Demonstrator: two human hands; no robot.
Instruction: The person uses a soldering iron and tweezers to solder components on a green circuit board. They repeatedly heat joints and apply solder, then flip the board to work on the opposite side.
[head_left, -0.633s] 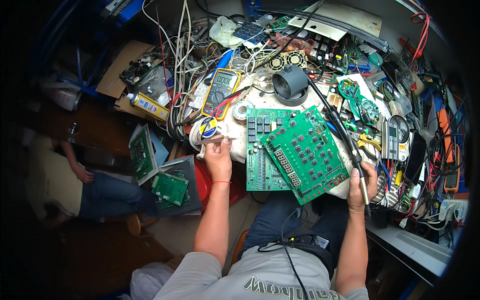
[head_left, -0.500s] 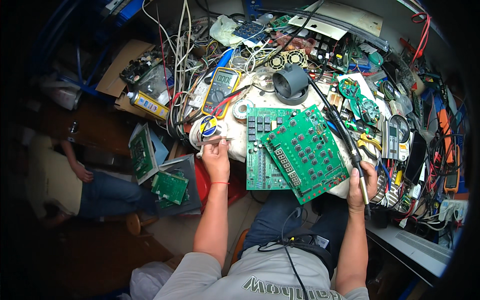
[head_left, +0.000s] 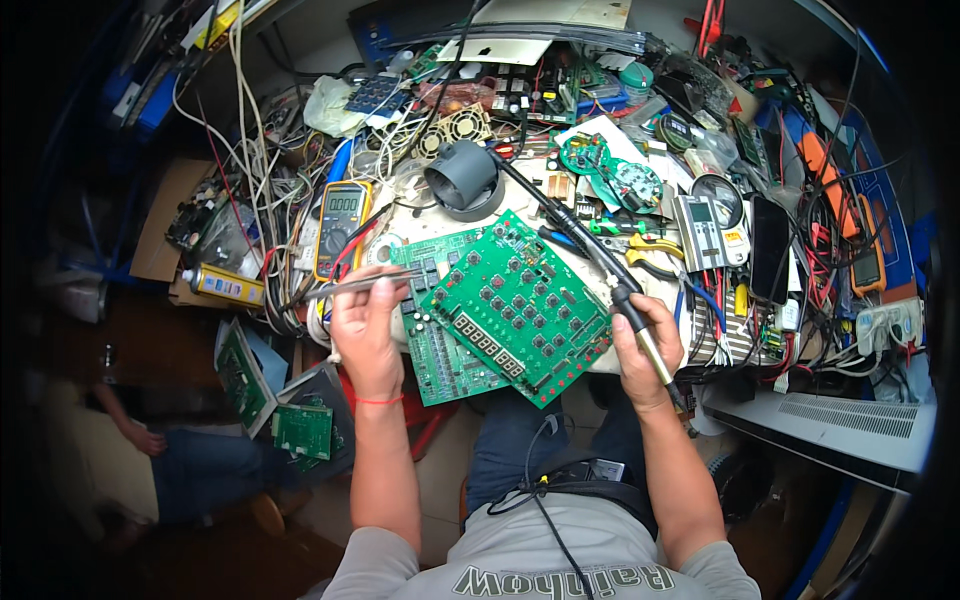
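My left hand [head_left: 368, 338] is closed on a pair of thin metal tweezers [head_left: 345, 288], whose points reach over the upper left edge of a green circuit board [head_left: 438, 352]. A second green board [head_left: 480, 285], with several push buttons and a row of digit displays, lies tilted across the first. At its right corner, my right hand [head_left: 645, 352] grips a soldering iron [head_left: 622, 296] with a black handle and a metal barrel. The barrel points down toward me, and its cord runs up past a grey cylindrical holder [head_left: 462, 180].
A yellow multimeter [head_left: 340, 225] stands left of the boards. Yellow-handled pliers [head_left: 655, 255] and a grey device with a small screen [head_left: 703, 232] lie to the right. Cables, fans [head_left: 465, 125] and loose boards crowd the back. Another person's hand [head_left: 148, 440] shows at far left.
The view has swung right, so the bench appears further left. My left hand has brought the tweezers over the lower board's edge. My right hand still holds the soldering iron beside the upper board.
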